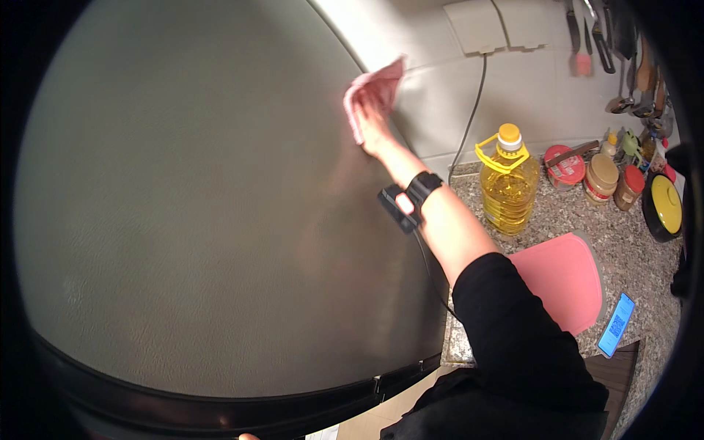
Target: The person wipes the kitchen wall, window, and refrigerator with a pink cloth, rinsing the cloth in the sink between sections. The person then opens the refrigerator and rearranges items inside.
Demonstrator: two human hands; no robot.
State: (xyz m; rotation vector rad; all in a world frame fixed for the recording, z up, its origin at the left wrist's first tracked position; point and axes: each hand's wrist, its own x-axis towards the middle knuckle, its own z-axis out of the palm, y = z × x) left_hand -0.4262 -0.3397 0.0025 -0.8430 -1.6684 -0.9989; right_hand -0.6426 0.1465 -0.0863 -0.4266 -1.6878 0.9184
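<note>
My right hand (373, 125) holds a pink cloth (389, 82) against the far edge of a large grey, textured side panel (192, 209), which looks like a refrigerator's. Hand and cloth are slightly blurred, and one corner of the cloth sticks up toward the white tiled wall (429, 104). On that wrist sits a black strap (423, 188) with a small device (400, 209) and a cable. Of my left hand (248, 436) only a fingertip shows at the bottom edge, beside the panel's dark front border (220, 412); its grip is hidden.
On the granite counter (632, 258) to the right stand an oil bottle (509, 192), several jars (600, 177) and a yellow-lidded black pot (664, 203). A pink cutting board (566, 280) and a lit phone (616, 325) lie nearer. Utensils (627, 60) hang on the wall.
</note>
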